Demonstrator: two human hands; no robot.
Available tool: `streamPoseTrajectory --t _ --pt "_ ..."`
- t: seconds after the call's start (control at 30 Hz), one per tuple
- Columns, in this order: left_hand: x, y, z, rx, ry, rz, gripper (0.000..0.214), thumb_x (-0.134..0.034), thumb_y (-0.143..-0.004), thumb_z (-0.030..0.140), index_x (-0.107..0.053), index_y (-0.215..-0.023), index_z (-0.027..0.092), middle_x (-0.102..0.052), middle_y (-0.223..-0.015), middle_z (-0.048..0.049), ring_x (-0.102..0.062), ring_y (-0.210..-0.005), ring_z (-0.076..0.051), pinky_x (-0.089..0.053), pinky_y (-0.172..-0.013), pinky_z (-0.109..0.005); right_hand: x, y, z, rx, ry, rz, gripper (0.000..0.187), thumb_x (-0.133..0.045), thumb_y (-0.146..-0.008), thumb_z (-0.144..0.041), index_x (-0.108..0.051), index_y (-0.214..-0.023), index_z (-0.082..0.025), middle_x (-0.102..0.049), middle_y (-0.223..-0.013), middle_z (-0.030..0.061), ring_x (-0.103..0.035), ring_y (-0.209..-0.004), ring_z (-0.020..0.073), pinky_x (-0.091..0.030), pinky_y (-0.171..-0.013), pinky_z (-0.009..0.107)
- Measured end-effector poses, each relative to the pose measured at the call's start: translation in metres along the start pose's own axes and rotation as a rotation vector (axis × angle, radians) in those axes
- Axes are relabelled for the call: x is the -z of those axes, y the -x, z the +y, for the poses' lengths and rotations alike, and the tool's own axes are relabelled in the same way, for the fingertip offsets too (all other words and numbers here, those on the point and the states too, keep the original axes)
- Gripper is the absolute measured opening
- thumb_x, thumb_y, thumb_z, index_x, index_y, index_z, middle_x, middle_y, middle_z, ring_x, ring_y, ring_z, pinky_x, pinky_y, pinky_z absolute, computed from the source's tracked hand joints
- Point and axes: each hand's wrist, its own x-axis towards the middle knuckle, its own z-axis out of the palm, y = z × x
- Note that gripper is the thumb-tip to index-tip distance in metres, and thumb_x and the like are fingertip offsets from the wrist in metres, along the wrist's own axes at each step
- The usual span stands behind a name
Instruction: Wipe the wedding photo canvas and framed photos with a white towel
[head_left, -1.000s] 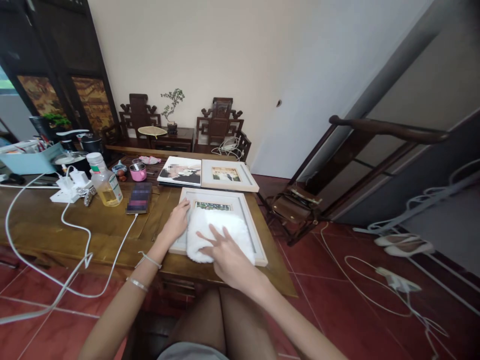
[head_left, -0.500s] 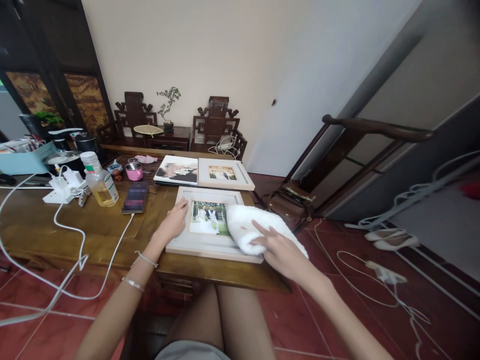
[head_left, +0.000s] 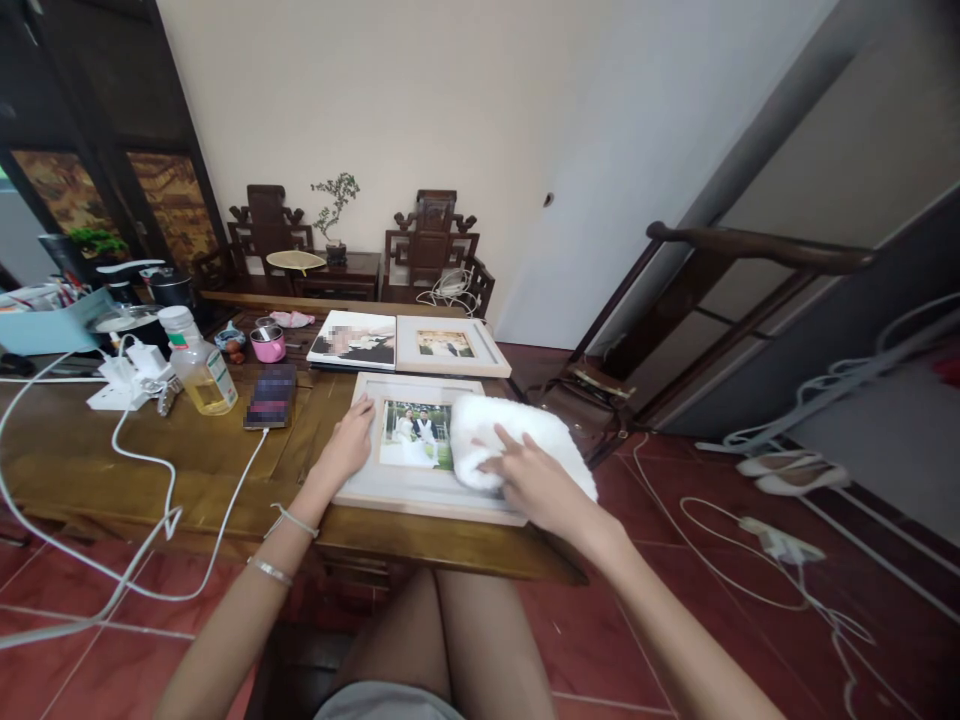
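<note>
A pale wooden picture frame (head_left: 390, 491) with a photo lies flat at the near edge of the wooden table (head_left: 112, 450). My left hand (head_left: 346, 442) rests on the frame's left border, fingers loosely curled and pressing down. A fluffy white cloth (head_left: 517, 435) covers the frame's right side and hangs past the table's right edge. On that cloth lies my right hand (head_left: 529, 480), fingers stretched out flat and pressing it onto the frame.
Behind lie a second pale frame (head_left: 450, 347) and a photo print (head_left: 354, 338). To the left are a phone (head_left: 271, 396) on a white cable, a bottle of yellow liquid (head_left: 199, 373), a pink cup (head_left: 268, 343) and a power strip (head_left: 124, 375). Cables trail over the red tiled floor.
The cloth under my right hand slid from the middle of the frame to its right side, uncovering the photo, then came slightly back left. My left hand stayed on the frame's left border.
</note>
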Motion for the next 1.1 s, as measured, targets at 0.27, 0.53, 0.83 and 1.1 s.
streamPoseTrajectory --t 0.27,0.53,0.83,1.1 --pt "-0.001 0.000 0.002 -0.028 -0.002 -0.007 0.053 -0.035 -0.079 -0.004 -0.057 -0.124 0.014 -0.045 -0.146 -0.0132 -0.032 -0.142 -0.021 -0.029 -0.116 -0.044 0.037 0.045 -0.015 -0.107 -0.132 -0.072 0.059 -0.040 -0.073 -0.001 -0.066 -0.121 -0.025 -0.069 -0.116 0.0098 -0.060 -0.115 0.0291 -0.047 -0.091 0.039" --pt "0.002 -0.001 0.002 -0.041 0.014 -0.012 0.054 -0.035 -0.079 -0.005 -0.057 -0.125 0.014 -0.047 -0.144 -0.0141 -0.033 -0.141 -0.024 -0.032 -0.113 -0.049 0.039 -0.122 -0.033 0.076 0.103 0.332 0.057 -0.045 -0.077 0.002 -0.055 -0.132 -0.012 -0.032 -0.153 0.0176 -0.027 -0.139 0.0381 -0.022 -0.109 0.059" --pt "0.002 -0.003 0.002 -0.051 0.082 -0.006 0.058 -0.037 -0.078 -0.006 -0.056 -0.128 0.015 -0.046 -0.145 -0.0136 -0.034 -0.140 -0.025 -0.030 -0.114 -0.049 0.004 -0.144 -0.022 0.113 0.051 0.120 0.053 -0.047 -0.077 0.003 -0.065 -0.120 -0.022 -0.065 -0.126 0.0108 -0.035 -0.138 0.0252 -0.017 -0.113 0.054" --pt "-0.001 0.002 0.001 -0.017 0.075 0.021 0.052 -0.036 -0.081 -0.004 -0.058 -0.124 0.015 -0.049 -0.143 -0.0145 -0.034 -0.141 -0.023 -0.029 -0.115 -0.050 0.014 -0.074 0.049 -0.063 0.047 0.027 0.063 -0.037 -0.070 0.009 -0.068 -0.116 -0.022 -0.062 -0.129 0.0077 -0.036 -0.138 0.0285 -0.030 -0.108 0.054"
